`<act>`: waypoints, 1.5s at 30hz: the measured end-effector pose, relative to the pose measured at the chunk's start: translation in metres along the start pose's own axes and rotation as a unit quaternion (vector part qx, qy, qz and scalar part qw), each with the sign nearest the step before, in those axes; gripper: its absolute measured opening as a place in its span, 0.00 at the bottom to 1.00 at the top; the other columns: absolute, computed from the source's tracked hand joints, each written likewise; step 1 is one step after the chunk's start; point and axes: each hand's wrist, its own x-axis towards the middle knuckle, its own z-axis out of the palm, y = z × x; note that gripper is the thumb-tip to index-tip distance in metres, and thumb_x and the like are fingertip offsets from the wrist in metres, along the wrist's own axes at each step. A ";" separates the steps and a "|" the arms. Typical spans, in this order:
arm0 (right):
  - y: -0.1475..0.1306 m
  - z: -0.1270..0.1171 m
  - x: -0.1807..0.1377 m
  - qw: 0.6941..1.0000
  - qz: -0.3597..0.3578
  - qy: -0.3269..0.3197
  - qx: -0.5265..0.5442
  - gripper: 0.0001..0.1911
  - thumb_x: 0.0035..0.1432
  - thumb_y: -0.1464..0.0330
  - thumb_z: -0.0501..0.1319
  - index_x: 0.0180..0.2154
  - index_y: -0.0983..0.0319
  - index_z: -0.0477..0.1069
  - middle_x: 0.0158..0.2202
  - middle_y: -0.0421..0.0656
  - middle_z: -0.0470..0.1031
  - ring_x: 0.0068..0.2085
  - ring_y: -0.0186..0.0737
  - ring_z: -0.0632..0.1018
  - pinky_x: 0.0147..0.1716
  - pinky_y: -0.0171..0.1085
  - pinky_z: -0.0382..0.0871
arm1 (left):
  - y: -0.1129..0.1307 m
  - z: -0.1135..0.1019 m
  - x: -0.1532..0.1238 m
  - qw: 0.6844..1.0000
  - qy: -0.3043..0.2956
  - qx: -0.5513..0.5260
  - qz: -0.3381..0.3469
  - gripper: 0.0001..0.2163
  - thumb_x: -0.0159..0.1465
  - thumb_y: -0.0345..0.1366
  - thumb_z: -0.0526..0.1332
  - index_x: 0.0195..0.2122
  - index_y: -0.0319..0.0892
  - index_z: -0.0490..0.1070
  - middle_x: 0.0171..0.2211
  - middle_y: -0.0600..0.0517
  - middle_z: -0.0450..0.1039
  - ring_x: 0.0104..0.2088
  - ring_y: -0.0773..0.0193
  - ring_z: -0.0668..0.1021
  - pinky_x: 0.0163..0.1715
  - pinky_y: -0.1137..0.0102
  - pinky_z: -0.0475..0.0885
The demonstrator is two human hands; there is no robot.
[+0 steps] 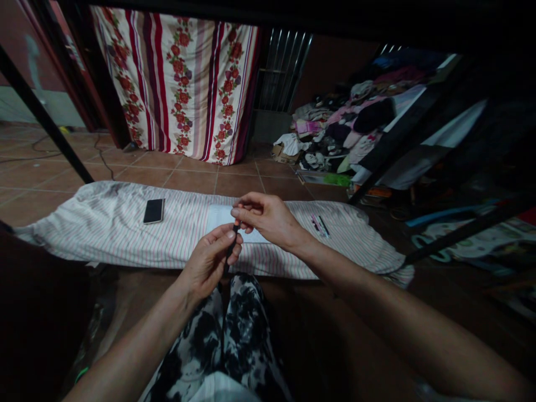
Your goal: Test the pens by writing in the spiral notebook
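My left hand (211, 262) and my right hand (266, 215) meet over my lap, both pinched on a thin dark pen (231, 245). The left fingers hold its lower part, the right fingertips close on its top end. Just beyond the hands a white sheet of paper (221, 215) lies on a striped pink and white cloth (125, 229) spread on the floor. A black phone (153, 211) rests on the cloth to the left. Two or three more pens (320, 225) lie on the cloth to the right.
My legs in black and white patterned trousers (234, 329) fill the lower middle. A floral curtain (184, 84) hangs at the back. A heap of clothes (347, 128) lies at the right. Dark metal frame bars (42, 114) cross both sides. The floor is brown tile (196, 178).
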 end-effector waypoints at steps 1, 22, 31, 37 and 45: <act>0.000 0.000 0.000 1.000 0.000 0.002 -0.002 0.16 0.45 0.61 0.68 0.30 0.65 0.67 0.21 0.36 0.70 0.20 0.26 0.71 0.19 0.27 0.67 | 0.000 0.000 0.000 1.000 0.003 0.001 0.001 0.10 0.54 0.31 0.66 0.38 0.35 0.71 0.28 0.52 0.69 0.22 0.75 0.67 0.18 0.80 0.60; 0.006 0.001 -0.001 1.000 -0.024 -0.013 -0.007 0.11 0.51 0.63 0.63 0.31 0.64 0.68 0.22 0.36 0.70 0.21 0.26 0.70 0.21 0.28 0.66 | -0.003 -0.001 0.002 1.000 0.016 0.016 0.017 0.11 0.53 0.32 0.66 0.36 0.37 0.68 0.26 0.52 0.71 0.23 0.72 0.72 0.20 0.77 0.63; 0.001 0.003 -0.002 0.999 -0.008 0.008 -0.035 0.06 0.54 0.70 0.58 0.34 0.66 0.71 0.24 0.37 0.72 0.21 0.25 0.70 0.21 0.28 0.67 | -0.005 -0.002 0.002 0.999 0.016 0.017 0.025 0.13 0.53 0.33 0.67 0.37 0.37 0.67 0.26 0.53 0.72 0.22 0.71 0.72 0.19 0.78 0.63; 0.003 0.003 0.001 1.000 -0.016 0.007 -0.004 0.09 0.56 0.72 0.56 0.39 0.66 0.72 0.32 0.42 0.75 0.22 0.24 0.71 0.22 0.27 0.68 | -0.004 -0.003 0.000 0.999 0.022 0.024 0.016 0.12 0.53 0.33 0.67 0.36 0.36 0.69 0.26 0.52 0.71 0.22 0.71 0.72 0.19 0.78 0.63; -0.005 0.004 0.001 1.000 0.008 0.014 0.023 0.09 0.57 0.76 0.55 0.39 0.67 0.71 0.31 0.42 0.75 0.21 0.21 0.70 0.20 0.24 0.67 | -0.005 -0.004 -0.001 1.000 0.005 0.016 0.022 0.13 0.55 0.32 0.65 0.42 0.38 0.70 0.26 0.53 0.71 0.23 0.71 0.72 0.21 0.77 0.64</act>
